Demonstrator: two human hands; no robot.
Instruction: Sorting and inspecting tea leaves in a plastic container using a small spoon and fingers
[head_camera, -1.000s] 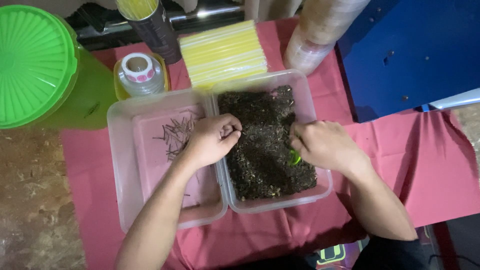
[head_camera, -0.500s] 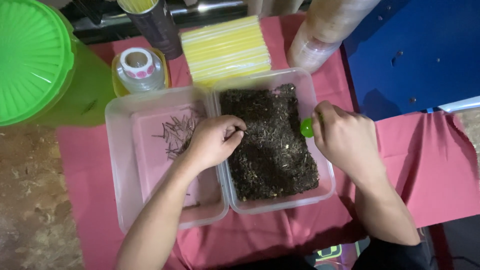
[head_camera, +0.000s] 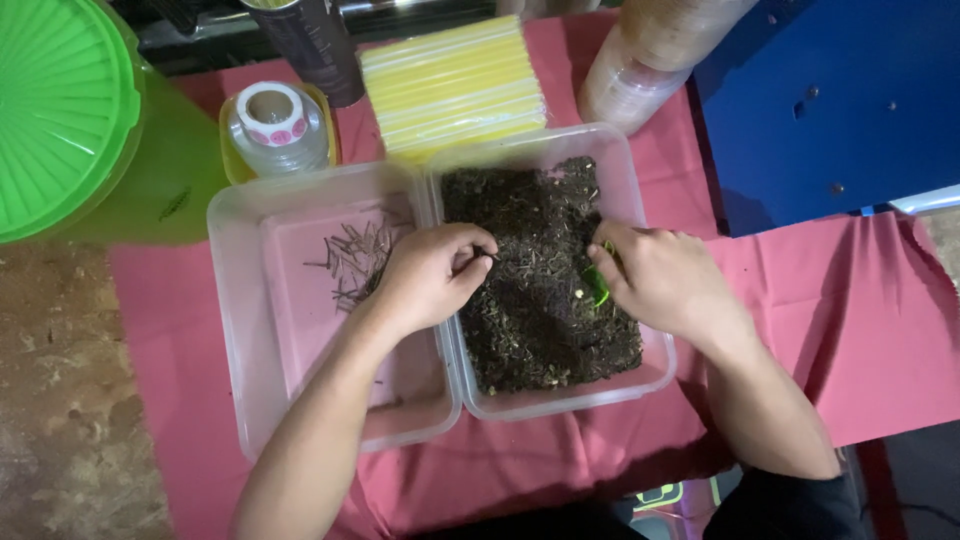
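Two clear plastic tubs stand side by side on a red cloth. The right tub is filled with dark loose material. The left tub holds a small pile of thin dry stems. My left hand rests over the wall between the tubs, its fingertips pinched on a thin stem at the edge of the dark material. My right hand lies in the right tub and holds a small green scoop, whose tip touches the dark material.
A green lidded bucket stands at the far left. Behind the tubs are a sticker roll in a yellow dish, a dark cylinder, a pack of yellow straws and stacked clear cups. A blue surface lies right.
My right hand went to the tub's right rim with the green scoop, then came back down into the dark material. My left hand stayed pinched near the dividing wall.
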